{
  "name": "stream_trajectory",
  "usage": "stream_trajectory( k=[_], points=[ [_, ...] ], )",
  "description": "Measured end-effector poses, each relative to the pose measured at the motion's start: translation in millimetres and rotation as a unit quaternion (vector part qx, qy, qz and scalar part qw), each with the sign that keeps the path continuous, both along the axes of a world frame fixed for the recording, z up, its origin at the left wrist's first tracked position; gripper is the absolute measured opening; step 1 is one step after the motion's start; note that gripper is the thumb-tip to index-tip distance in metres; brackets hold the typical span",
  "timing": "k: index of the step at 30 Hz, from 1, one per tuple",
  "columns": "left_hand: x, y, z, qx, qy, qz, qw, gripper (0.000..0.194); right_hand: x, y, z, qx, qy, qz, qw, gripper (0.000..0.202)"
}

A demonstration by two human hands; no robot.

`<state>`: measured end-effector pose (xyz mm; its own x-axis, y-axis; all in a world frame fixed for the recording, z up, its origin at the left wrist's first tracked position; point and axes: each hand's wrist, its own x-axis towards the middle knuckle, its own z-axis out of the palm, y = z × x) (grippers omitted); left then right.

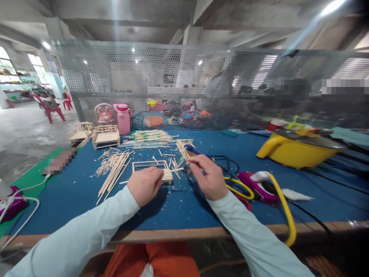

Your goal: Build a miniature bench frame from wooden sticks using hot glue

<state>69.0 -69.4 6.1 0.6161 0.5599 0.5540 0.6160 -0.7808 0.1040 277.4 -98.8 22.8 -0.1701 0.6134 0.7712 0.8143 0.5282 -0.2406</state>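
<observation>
My left hand [145, 185] is closed, fingers pinched on a thin wooden stick [178, 169] that points right. It sits over the front of a small wooden frame [150, 163] of glued sticks, hiding part of it. My right hand [210, 177] is raised just beyond the stick's tip, thumb and fingers drawn together; whatever they hold, if anything, I cannot make out. Behind its fingers lies a blue tool [193, 149], partly hidden, beside another small wooden piece [182, 148]. Loose sticks [115, 175] and short offcuts [108, 164] lie left of the frame.
Two finished-looking miniature wooden beds [106, 136] stand back left, near a pink bottle [123, 119]. Bundled sticks [150, 135] lie at the back. To the right are a yellow pot [302, 152], a purple power strip [259, 188] and a yellow cable [284, 207]. A perforated metal screen [161, 73] borders the table.
</observation>
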Motion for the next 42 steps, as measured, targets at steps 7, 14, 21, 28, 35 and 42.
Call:
stream_trajectory(
  k=[7,14,21,28,35,42],
  points=[
    [-5,0,-1.0,-0.01,-0.105,-0.039,0.994,0.025,11,-27,-9.9,-0.301,-0.194,-0.251,0.899,0.028],
    [-3,-4,-2.2,-0.029,-0.104,-0.06,0.992,0.027,18,-45,-11.4,-0.291,-0.202,-0.276,0.894,0.031],
    [-5,-4,2.8,-0.049,-0.143,-0.101,0.983,0.025,9,-37,-24.3,-0.278,-0.247,-0.328,0.868,0.015],
    [-2,-21,13.3,-0.132,-0.203,-0.2,0.95,0.022,4,-67,27.0,-0.174,0.142,-0.196,0.955,0.02],
    [-2,-25,16.7,-0.27,-0.235,-0.259,0.897,0.03,-55,-56,13.5,-0.3,0.556,0.143,0.762,0.038],
    [-3,-31,24.5,-0.302,-0.254,-0.305,0.867,0.038,-57,-42,-11.1,-0.235,0.401,0.227,0.856,0.021]
  ],
)
